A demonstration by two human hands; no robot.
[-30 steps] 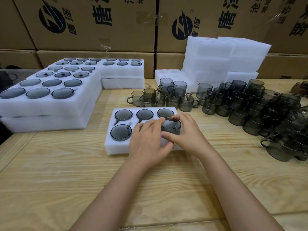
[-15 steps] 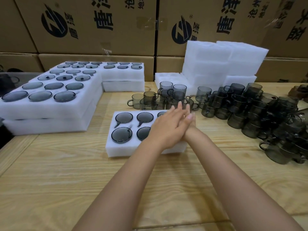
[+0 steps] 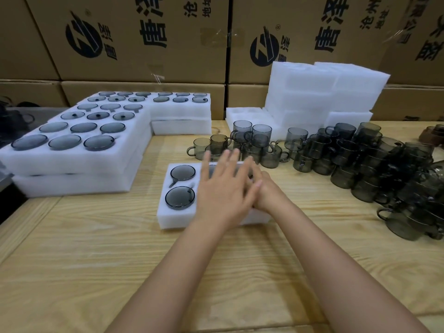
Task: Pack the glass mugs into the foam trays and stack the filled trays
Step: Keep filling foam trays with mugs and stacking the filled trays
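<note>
A white foam tray (image 3: 168, 218) lies on the wooden table in front of me. Two dark glass mugs (image 3: 183, 173) (image 3: 179, 197) show bottom-up in its left pockets. My left hand (image 3: 223, 188) lies flat over the tray's middle with straight, spread fingers and hides the other pockets. My right hand (image 3: 268, 194) rests on the tray's right part, with its fingers tucked under the left hand and mostly hidden. Neither hand holds a mug.
Several loose smoky glass mugs (image 3: 348, 152) crowd the table's right and back. Filled foam trays (image 3: 72, 162) are stacked at the left, with another stack (image 3: 182, 111) behind. Empty foam trays (image 3: 312, 92) pile up at the back right. Cardboard cartons (image 3: 144, 44) wall the rear.
A second ago both hands were pushing a mug into the tray's right front pocket. Both then flattened, and my left hand has slid left across the tray top.
</note>
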